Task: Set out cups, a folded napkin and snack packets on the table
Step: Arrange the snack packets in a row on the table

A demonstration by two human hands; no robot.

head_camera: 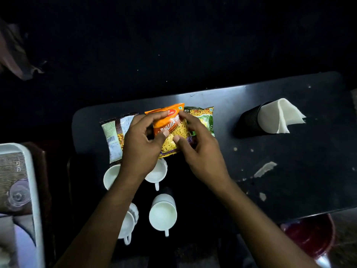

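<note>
On the dark table [289, 151] both hands grip an orange snack packet [172, 130]: my left hand [143, 142] at its left edge, my right hand [197, 146] at its right edge. A brown packet [114, 136] lies to its left, and a green packet [204, 117] lies to its right, partly under my right hand. Several white cups stand near the front edge: one at the far left [111, 176], one under my left wrist [157, 172], one at the front centre [163, 213] and one behind my left forearm [128, 223]. A white folded napkin [278, 117] sits in a black cup [249, 120] at the right.
A white tray [33, 190] holding a clear glass [19, 194] stands at the left edge. A red round container [313, 236] sits below the table's front right corner. Pale scuffs and scraps [265, 168] mark the table's right half. The background is dark.
</note>
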